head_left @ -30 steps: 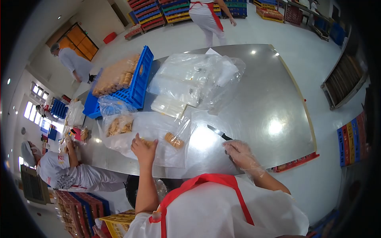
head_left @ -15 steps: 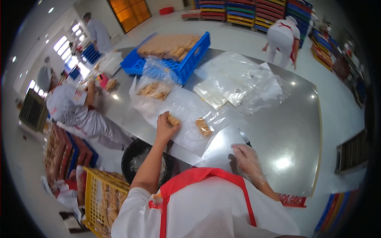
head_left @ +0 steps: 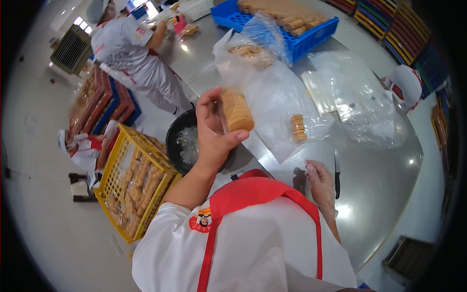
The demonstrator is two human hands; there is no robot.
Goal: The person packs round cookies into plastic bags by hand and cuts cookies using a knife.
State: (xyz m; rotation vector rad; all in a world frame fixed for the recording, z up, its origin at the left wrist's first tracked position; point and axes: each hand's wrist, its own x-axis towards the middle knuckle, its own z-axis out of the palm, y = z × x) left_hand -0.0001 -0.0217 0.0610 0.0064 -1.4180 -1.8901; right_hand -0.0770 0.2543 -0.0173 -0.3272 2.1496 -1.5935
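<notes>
My left hand is raised above the table's near edge, its bare fingers wrapped round a stack of round biscuits that appears to be in clear wrap. My right hand, in a clear plastic glove, hovers at the table's near side with fingers curled in and nothing visible in them. Just right of it lies a black-handled knife, apart from the fingers. Another biscuit stack rests on a large clear plastic sheet. Farther up the sheet sits a clear bag of biscuits.
A blue crate of biscuits stands at the table's far side. Flat plastic bags lie right of centre. Below left are a black bin and a yellow crate of packed biscuits. A co-worker stands at the left.
My left hand has lifted its biscuit stack off the sheet, towards me. The view has swung left and down. My right hand remains near the knife, fingers still curled.
</notes>
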